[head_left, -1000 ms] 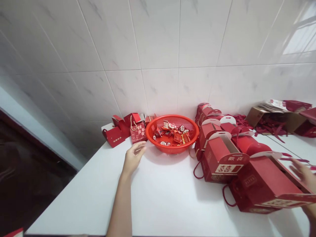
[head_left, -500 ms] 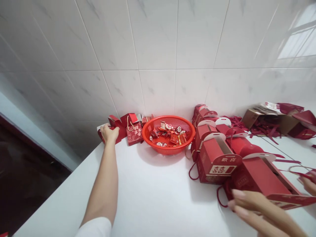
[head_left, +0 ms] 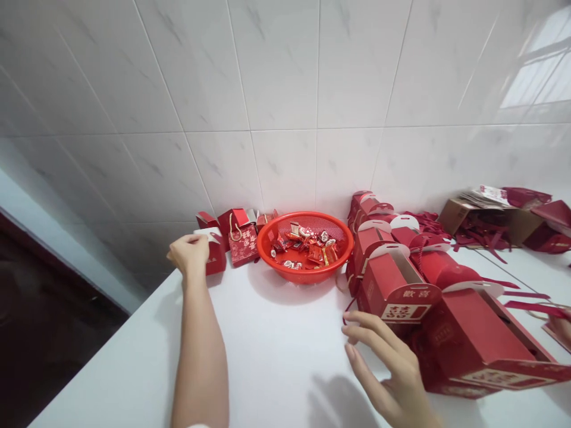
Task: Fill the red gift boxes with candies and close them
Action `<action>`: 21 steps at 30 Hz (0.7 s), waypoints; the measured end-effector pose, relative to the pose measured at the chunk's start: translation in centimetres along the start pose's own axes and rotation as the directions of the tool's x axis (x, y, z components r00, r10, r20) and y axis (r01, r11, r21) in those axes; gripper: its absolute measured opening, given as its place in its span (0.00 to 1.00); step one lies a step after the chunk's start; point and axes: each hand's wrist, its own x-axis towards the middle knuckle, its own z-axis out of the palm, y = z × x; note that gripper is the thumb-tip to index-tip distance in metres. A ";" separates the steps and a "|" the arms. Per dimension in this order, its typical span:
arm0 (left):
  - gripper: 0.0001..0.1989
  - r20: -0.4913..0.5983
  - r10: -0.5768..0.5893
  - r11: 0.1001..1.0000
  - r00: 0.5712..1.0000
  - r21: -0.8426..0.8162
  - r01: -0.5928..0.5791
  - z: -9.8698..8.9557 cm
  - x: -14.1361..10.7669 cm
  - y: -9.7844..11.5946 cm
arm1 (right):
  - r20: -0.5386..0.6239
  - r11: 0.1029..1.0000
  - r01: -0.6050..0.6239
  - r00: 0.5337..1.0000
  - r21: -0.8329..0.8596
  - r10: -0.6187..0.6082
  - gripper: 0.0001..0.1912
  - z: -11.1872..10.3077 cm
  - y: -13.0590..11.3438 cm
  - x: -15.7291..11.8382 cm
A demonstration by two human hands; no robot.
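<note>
At the table's left, my left hand (head_left: 190, 254) is closed on the pale top flap of a small red gift box (head_left: 216, 255); its fingertips are partly hidden. My right hand (head_left: 388, 368) hovers over the white table, fingers spread and holding nothing, just left of the large red gift boxes (head_left: 477, 327). Another red gift box (head_left: 395, 285), with pale lettering and a scalloped handle, stands behind that hand. Between my two hands, farther back, is a red plastic basket (head_left: 306, 276) with wrapped candies (head_left: 312, 246) inside.
Small red bags (head_left: 243, 244) with cord handles stand by the tiled wall. Dark red ribbons (head_left: 426, 223) lie behind the boxes. An opened cardboard box (head_left: 457, 214) sits at the back right. Another person's hand (head_left: 561, 328) is at the right edge, beside a ribbon.
My left hand has turned the small red box upright and drawn it slightly toward me. My right hand has moved left, away from the large boxes, and its fingers have spread.
</note>
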 end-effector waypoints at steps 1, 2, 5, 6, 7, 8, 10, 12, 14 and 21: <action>0.04 -0.050 -0.028 1.000 0.998 0.001 0.028 -0.3 -0.9 0.3 | 0.011 1.000 -0.012 1.000 0.013 0.012 0.09 0.6 0.2 0.1; 0.06 -0.087 -0.050 0.999 0.995 -0.017 0.048 -0.6 -1.8 0.7 | 0.025 0.999 -0.023 0.999 0.027 0.022 0.08 1.3 0.4 0.2; 0.10 -0.024 -0.045 0.966 0.999 -0.257 0.037 -1.5 -4.9 2.3 | 0.068 0.996 -0.059 0.996 0.067 0.054 0.09 2.8 1.0 0.2; 0.10 0.049 -0.015 0.935 0.999 -0.353 0.031 -1.9 -6.0 2.9 | 0.074 0.994 -0.074 0.995 0.083 0.068 0.11 3.1 1.2 0.2; 0.10 0.118 0.024 0.908 0.993 -0.418 0.028 -2.2 -6.9 3.5 | 0.072 0.991 -0.093 0.994 0.097 0.086 0.12 3.5 1.3 0.2; 0.09 0.196 0.071 0.885 0.978 -0.465 0.029 -2.5 -7.9 4.0 | 0.061 0.987 -0.115 0.992 0.111 0.109 0.15 3.7 1.4 0.3; 0.09 0.380 0.178 0.854 0.908 -0.518 0.049 -3.1 -9.5 4.7 | 0.027 0.979 -0.157 0.988 0.132 0.155 0.19 4.1 1.5 0.6; 0.09 0.543 0.274 0.829 0.794 -0.551 0.091 -3.5 -10.9 4.9 | 0.006 0.973 -0.185 0.983 0.139 0.186 0.20 4.5 1.8 0.8; 0.10 0.655 0.367 0.812 0.661 -0.572 0.116 -3.5 -11.9 4.8 | 0.014 0.972 -0.194 0.981 0.130 0.194 0.20 4.9 2.2 1.1; 0.13 0.884 0.386 0.910 0.262 -0.412 0.048 -2.1 -13.5 3.3 | -0.001 0.968 -0.235 0.972 0.091 0.236 0.19 6.5 4.2 0.7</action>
